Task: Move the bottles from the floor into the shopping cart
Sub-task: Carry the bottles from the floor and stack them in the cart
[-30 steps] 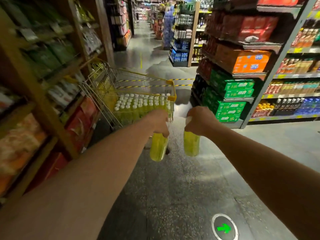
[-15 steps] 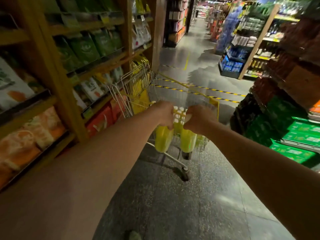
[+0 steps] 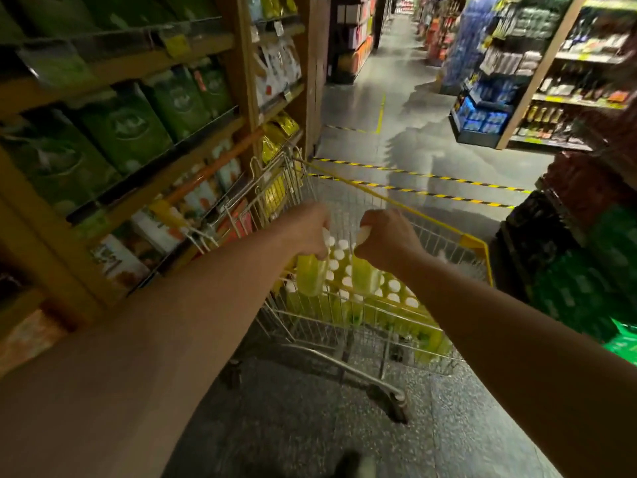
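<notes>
Aisle (image 3: 362, 108): left grip (image 3: 306, 232), right grip (image 3: 389, 239) hold bottles (image 3: 312, 277) (yellow) over cart (image 3: 475, 241).

Supermarket aisle. Wooden shelving (image 3: 241, 81) on the left is packed with green boxed goods (image 3: 124, 132), with yellow price tags (image 3: 177, 46) on the shelf edges. A yellow-trimmed wire shopping cart (image 3: 475, 243) stands in the aisle, loaded with rows of white-capped yellow bottles (image 3: 393, 286). On the right are stacked green drink cases (image 3: 586, 288) and a gondola shelf unit (image 3: 537, 74) with bottles and blue packs (image 3: 482, 120). The polished floor (image 3: 362, 98) has black-yellow hazard tape (image 3: 413, 174), and more aisles run behind.
</notes>
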`<control>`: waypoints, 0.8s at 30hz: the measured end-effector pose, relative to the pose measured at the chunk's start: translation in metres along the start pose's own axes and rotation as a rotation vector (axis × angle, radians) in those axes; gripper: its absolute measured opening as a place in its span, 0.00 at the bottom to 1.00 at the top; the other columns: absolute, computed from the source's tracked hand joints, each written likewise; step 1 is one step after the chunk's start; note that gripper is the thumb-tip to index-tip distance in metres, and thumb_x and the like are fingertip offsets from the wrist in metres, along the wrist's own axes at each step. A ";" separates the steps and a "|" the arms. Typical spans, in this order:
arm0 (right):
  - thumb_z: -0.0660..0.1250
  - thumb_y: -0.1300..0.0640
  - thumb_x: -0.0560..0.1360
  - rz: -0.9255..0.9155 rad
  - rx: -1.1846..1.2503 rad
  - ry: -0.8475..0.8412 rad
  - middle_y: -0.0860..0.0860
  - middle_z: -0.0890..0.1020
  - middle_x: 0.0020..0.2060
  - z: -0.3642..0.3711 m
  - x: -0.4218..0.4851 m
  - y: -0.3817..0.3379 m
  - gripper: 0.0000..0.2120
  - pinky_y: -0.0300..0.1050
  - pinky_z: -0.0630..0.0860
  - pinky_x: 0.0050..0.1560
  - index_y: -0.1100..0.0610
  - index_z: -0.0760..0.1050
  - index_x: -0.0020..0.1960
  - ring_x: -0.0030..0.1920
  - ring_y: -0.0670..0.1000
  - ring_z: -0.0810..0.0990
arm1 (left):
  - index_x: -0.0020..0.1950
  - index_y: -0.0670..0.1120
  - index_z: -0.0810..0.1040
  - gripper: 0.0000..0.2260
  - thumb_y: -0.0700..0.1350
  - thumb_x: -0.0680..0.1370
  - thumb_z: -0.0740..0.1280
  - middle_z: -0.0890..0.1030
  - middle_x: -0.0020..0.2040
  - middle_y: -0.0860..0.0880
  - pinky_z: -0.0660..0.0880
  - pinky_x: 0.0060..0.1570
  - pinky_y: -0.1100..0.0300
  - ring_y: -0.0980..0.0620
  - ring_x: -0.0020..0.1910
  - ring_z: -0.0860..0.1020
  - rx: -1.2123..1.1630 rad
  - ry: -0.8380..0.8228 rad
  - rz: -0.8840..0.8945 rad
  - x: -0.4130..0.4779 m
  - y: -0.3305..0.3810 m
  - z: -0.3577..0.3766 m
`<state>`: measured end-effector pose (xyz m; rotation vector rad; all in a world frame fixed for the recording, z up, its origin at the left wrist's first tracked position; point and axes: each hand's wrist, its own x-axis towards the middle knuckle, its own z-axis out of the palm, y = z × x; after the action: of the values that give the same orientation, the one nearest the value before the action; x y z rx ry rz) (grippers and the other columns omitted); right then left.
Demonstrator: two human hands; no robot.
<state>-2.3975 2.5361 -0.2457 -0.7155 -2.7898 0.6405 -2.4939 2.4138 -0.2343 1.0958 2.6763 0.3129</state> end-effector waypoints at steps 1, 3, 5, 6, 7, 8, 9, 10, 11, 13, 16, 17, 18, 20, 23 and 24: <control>0.73 0.65 0.65 -0.006 -0.005 -0.018 0.57 0.82 0.50 0.009 0.019 0.002 0.19 0.42 0.73 0.41 0.56 0.79 0.55 0.50 0.57 0.80 | 0.67 0.44 0.74 0.29 0.45 0.67 0.78 0.74 0.65 0.44 0.72 0.50 0.58 0.44 0.60 0.75 -0.003 -0.007 -0.010 0.016 -0.006 0.002; 0.71 0.64 0.66 -0.024 -0.033 -0.045 0.56 0.82 0.48 0.029 0.055 0.008 0.16 0.43 0.74 0.40 0.56 0.79 0.53 0.49 0.57 0.81 | 0.67 0.44 0.74 0.28 0.45 0.68 0.77 0.74 0.65 0.44 0.71 0.47 0.60 0.44 0.60 0.75 -0.004 -0.025 -0.042 0.049 -0.019 0.008; 0.70 0.64 0.65 -0.057 -0.042 -0.089 0.56 0.82 0.46 0.051 0.091 0.016 0.15 0.44 0.75 0.40 0.57 0.79 0.52 0.48 0.58 0.81 | 0.66 0.44 0.74 0.27 0.45 0.69 0.76 0.75 0.64 0.44 0.70 0.46 0.61 0.45 0.59 0.75 -0.036 -0.018 -0.080 0.084 -0.031 0.013; 0.70 0.64 0.65 -0.075 -0.050 -0.119 0.57 0.82 0.46 0.063 0.108 0.020 0.14 0.44 0.75 0.40 0.58 0.78 0.51 0.48 0.58 0.81 | 0.65 0.44 0.74 0.26 0.46 0.69 0.76 0.75 0.63 0.43 0.71 0.46 0.61 0.45 0.58 0.75 -0.051 -0.015 -0.095 0.101 -0.036 0.016; 0.69 0.64 0.65 -0.087 -0.060 -0.152 0.57 0.82 0.46 0.075 0.122 0.023 0.13 0.44 0.75 0.40 0.58 0.78 0.50 0.48 0.58 0.81 | 0.64 0.45 0.75 0.26 0.46 0.68 0.77 0.75 0.63 0.44 0.71 0.47 0.60 0.45 0.58 0.75 -0.047 -0.026 -0.098 0.116 -0.040 0.020; 0.69 0.64 0.66 -0.093 -0.065 -0.186 0.57 0.81 0.46 0.088 0.135 0.028 0.13 0.44 0.74 0.40 0.58 0.78 0.50 0.48 0.58 0.80 | 0.64 0.45 0.75 0.25 0.46 0.68 0.77 0.75 0.62 0.44 0.72 0.46 0.60 0.45 0.58 0.75 -0.031 -0.055 -0.094 0.129 -0.043 0.024; 0.69 0.63 0.66 -0.099 -0.061 -0.218 0.56 0.81 0.46 0.100 0.146 0.032 0.12 0.43 0.73 0.40 0.58 0.78 0.50 0.48 0.58 0.80 | 0.63 0.46 0.75 0.24 0.46 0.69 0.76 0.74 0.62 0.44 0.71 0.44 0.60 0.45 0.57 0.75 -0.017 -0.087 -0.088 0.141 -0.047 0.031; 0.69 0.62 0.66 -0.100 -0.054 -0.248 0.56 0.81 0.47 0.112 0.155 0.035 0.13 0.44 0.74 0.40 0.58 0.78 0.50 0.49 0.58 0.80 | 0.62 0.46 0.74 0.23 0.45 0.69 0.76 0.74 0.61 0.44 0.70 0.43 0.59 0.44 0.56 0.75 -0.010 -0.116 -0.088 0.150 -0.051 0.038; 0.70 0.62 0.66 -0.097 -0.053 -0.275 0.56 0.81 0.48 0.123 0.162 0.039 0.14 0.45 0.75 0.41 0.58 0.78 0.52 0.49 0.58 0.80 | 0.62 0.46 0.74 0.22 0.45 0.70 0.75 0.74 0.60 0.45 0.69 0.42 0.59 0.44 0.56 0.75 -0.005 -0.145 -0.091 0.157 -0.056 0.046; 0.71 0.61 0.66 -0.088 -0.059 -0.344 0.56 0.80 0.50 0.146 0.174 0.045 0.17 0.44 0.74 0.42 0.58 0.78 0.55 0.51 0.58 0.79 | 0.60 0.46 0.75 0.21 0.44 0.69 0.75 0.75 0.58 0.45 0.71 0.42 0.57 0.44 0.57 0.75 0.004 -0.202 -0.092 0.171 -0.071 0.066; 0.71 0.60 0.68 -0.064 -0.069 -0.446 0.56 0.79 0.52 0.181 0.186 0.054 0.17 0.43 0.72 0.40 0.58 0.78 0.56 0.52 0.57 0.79 | 0.59 0.44 0.76 0.20 0.43 0.69 0.75 0.76 0.57 0.44 0.72 0.42 0.56 0.43 0.55 0.76 -0.008 -0.299 -0.120 0.188 -0.094 0.098; 0.71 0.60 0.68 -0.057 -0.072 -0.467 0.55 0.79 0.53 0.193 0.189 0.058 0.17 0.43 0.72 0.40 0.58 0.77 0.56 0.53 0.56 0.79 | 0.59 0.44 0.75 0.20 0.42 0.69 0.75 0.76 0.58 0.44 0.72 0.42 0.56 0.43 0.55 0.76 -0.016 -0.333 -0.131 0.195 -0.102 0.109; 0.71 0.60 0.68 -0.034 -0.072 -0.490 0.55 0.79 0.53 0.211 0.194 0.062 0.17 0.43 0.72 0.42 0.58 0.77 0.57 0.53 0.56 0.79 | 0.59 0.44 0.75 0.20 0.42 0.69 0.75 0.76 0.58 0.44 0.72 0.43 0.56 0.43 0.55 0.76 -0.019 -0.378 -0.134 0.204 -0.113 0.124; 0.72 0.60 0.68 -0.001 -0.066 -0.528 0.55 0.80 0.53 0.228 0.194 0.067 0.18 0.44 0.75 0.44 0.57 0.78 0.58 0.53 0.55 0.79 | 0.60 0.44 0.73 0.21 0.42 0.70 0.75 0.75 0.58 0.44 0.73 0.43 0.55 0.44 0.54 0.75 -0.005 -0.451 -0.148 0.207 -0.125 0.144; 0.73 0.61 0.68 0.087 -0.052 -0.576 0.54 0.80 0.52 0.265 0.197 0.074 0.18 0.44 0.77 0.46 0.57 0.78 0.57 0.52 0.54 0.79 | 0.59 0.45 0.72 0.20 0.43 0.70 0.74 0.73 0.57 0.44 0.76 0.48 0.53 0.45 0.53 0.75 0.038 -0.535 -0.149 0.220 -0.149 0.178; 0.73 0.62 0.68 0.104 -0.051 -0.593 0.55 0.80 0.52 0.276 0.197 0.076 0.17 0.45 0.77 0.47 0.58 0.78 0.56 0.52 0.55 0.79 | 0.60 0.45 0.72 0.19 0.43 0.71 0.73 0.74 0.57 0.45 0.76 0.49 0.53 0.45 0.53 0.76 0.048 -0.549 -0.157 0.223 -0.156 0.186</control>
<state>-2.6153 2.5941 -0.5102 -0.7886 -3.3284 0.9346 -2.6971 2.4836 -0.4850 0.8248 2.2621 -0.0758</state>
